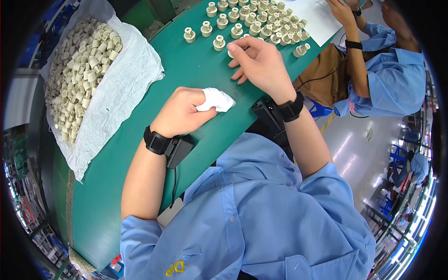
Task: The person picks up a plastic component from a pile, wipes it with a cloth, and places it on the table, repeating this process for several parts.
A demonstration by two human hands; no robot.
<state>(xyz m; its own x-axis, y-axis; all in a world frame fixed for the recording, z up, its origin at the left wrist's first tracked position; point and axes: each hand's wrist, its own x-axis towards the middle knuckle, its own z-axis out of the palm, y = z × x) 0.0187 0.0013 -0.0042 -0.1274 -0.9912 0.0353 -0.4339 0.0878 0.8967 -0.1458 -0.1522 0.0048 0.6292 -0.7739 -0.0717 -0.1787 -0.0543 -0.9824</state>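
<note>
My left hand is closed around a crumpled white cloth, low over the green table. Thumb and index finger of my right hand come together at a small cream plastic part, most of which the hand hides; the other fingers hang loosely bent. Just beyond that hand stand several like parts, among them a cream stepped cylinder with a wide round base and a narrower top. They are upright in loose rows, packed closer toward the far right. Each of my wrists carries a black strap with a black box.
On the left, a large heap of loose cream parts lies on a white sheet. White paper lies under the far right rows. A co-worker in a blue shirt sits at the right, hands near the table's far end.
</note>
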